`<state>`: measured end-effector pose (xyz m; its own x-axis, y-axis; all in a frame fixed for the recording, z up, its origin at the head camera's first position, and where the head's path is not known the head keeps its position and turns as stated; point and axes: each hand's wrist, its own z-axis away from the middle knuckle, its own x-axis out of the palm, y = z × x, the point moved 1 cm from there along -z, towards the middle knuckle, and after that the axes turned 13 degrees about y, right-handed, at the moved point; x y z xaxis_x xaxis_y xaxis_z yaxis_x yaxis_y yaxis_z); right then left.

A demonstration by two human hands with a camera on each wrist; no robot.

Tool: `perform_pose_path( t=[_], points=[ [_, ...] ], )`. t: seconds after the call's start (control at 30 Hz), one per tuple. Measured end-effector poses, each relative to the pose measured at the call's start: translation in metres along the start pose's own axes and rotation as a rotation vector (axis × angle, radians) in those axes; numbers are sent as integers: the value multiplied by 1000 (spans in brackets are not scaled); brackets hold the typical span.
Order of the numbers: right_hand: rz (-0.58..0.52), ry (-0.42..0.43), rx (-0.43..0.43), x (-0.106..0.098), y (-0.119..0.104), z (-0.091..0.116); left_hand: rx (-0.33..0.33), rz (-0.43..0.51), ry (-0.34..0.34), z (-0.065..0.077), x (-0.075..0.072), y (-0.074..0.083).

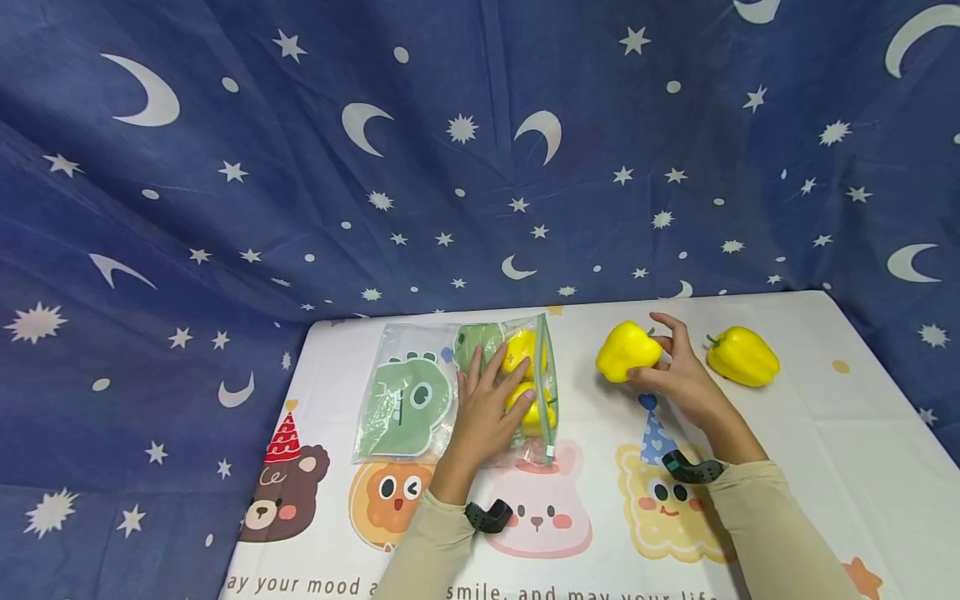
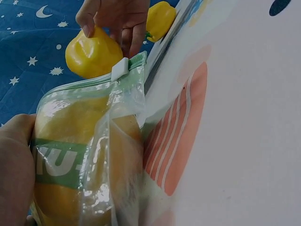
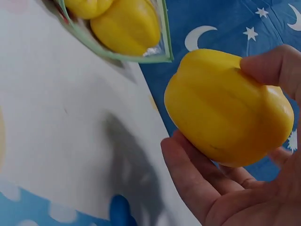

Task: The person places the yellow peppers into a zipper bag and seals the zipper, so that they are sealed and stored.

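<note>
A clear zip bag (image 1: 405,417) with a green dinosaur print lies flat on the table, its green zip edge toward the right. Two yellow bell peppers (image 1: 538,417) sit inside, by that edge. My left hand (image 1: 483,417) rests on the bag with fingers spread and straight, partly over the peppers. The left wrist view shows the white slider (image 2: 120,69) at one end of the zip. My right hand (image 1: 678,371) holds another yellow bell pepper (image 1: 627,352) between thumb and fingers, to the right of the bag. In the right wrist view this pepper (image 3: 225,108) is raised, with a shadow on the tablecloth.
One more yellow bell pepper (image 1: 744,357) lies on the table right of my right hand. The white tablecloth (image 1: 840,467) carries printed cartoon animals and lettering. A blue curtain (image 1: 465,217) with moons and stars hangs behind the table and along its left side.
</note>
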<state>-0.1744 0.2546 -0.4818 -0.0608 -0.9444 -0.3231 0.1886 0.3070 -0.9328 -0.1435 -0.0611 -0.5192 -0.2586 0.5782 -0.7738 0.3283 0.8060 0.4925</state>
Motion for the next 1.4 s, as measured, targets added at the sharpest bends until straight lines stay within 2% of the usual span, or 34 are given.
perform_pose_path(
  t=[0.17, 0.3, 0.47, 0.7, 0.97, 1.23, 1.4],
  points=[
    [-35, -55, -30, 9, 3, 4, 2, 6, 2, 0, -1, 0],
    [-70, -84, -20, 15, 5, 8, 1, 11, 1, 0, -1, 0],
    [-24, -107, -37, 19, 8, 12, -1, 6, -4, 0, -1, 0],
    [-8, -218, -84, 31, 16, 17, 3, 5, -1, 0, -1, 0],
    [36, -189, -123, 41, 19, 22, 11, 1, 4, 0, -1, 0],
    [-71, -281, -51, 40, 20, 26, 4, 4, -1, 0, -1, 0],
    [-90, -280, -19, 40, 22, 26, 3, 9, -4, 0, -1, 1]
  ],
)
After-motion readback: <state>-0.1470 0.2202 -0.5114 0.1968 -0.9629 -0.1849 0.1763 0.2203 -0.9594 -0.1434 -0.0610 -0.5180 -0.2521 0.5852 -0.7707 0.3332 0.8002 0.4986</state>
